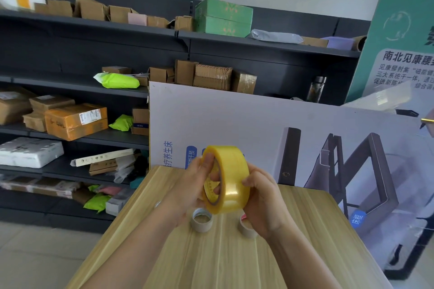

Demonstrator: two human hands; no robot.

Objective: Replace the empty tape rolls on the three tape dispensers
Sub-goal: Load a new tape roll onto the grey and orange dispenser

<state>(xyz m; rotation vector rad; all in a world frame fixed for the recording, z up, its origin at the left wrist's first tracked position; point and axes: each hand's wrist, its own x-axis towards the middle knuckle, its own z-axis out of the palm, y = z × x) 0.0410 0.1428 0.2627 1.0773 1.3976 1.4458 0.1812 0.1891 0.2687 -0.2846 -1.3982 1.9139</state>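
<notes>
I hold a full roll of yellow clear tape (231, 180) up above the wooden table (211, 260), its side face turned to the left. My left hand (190, 185) grips the roll's left face, with the thumb on the rim and fingers reaching into the core. My right hand (263, 202) wraps round the roll's right side. Two empty cardboard tape cores lie on the table below my hands: one (202, 219) in the middle, the other (246, 229) partly behind my right hand, with a bit of something red beside it. No tape dispenser shows in view.
A large printed board (305, 138) leans against the table's far edge. Behind it stand dark shelves (94, 138) with cardboard boxes and parcels. A teal sign (404, 42) leans at the right. Grey floor lies to the left of the table.
</notes>
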